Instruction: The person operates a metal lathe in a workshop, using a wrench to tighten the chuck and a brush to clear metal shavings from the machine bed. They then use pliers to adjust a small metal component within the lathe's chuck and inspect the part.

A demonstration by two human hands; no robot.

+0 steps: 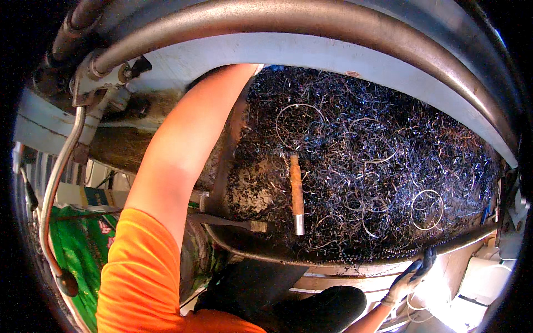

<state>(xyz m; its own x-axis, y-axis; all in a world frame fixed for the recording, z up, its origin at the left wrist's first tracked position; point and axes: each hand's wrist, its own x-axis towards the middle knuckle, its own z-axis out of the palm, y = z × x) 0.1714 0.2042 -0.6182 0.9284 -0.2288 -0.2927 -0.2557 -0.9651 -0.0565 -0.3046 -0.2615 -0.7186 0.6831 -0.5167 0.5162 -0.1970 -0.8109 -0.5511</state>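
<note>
My left arm, in an orange sleeve, reaches up and forward under the grey machine panel. Only a scrap of my left hand [272,67], in blue, shows at the panel's lower edge; its fingers are hidden. Beneath it spreads a thick layer of curly metal swarf [344,150] in a dark tray [244,194]. A stepped, rusty-brown rod [296,188] with a bright silver end lies on the shavings. My right hand [412,275], in a dark glove, touches the tray's front rim at the lower right, its fingers stretched out.
A thick, curved metal bar [311,16] crosses above the panel. On the left hangs a lever [69,194] with a dark knob, beside a green sack [78,255]. My dark-clad legs [255,288] are close below the tray. Thin wire-like rings [427,210] lie among the shavings.
</note>
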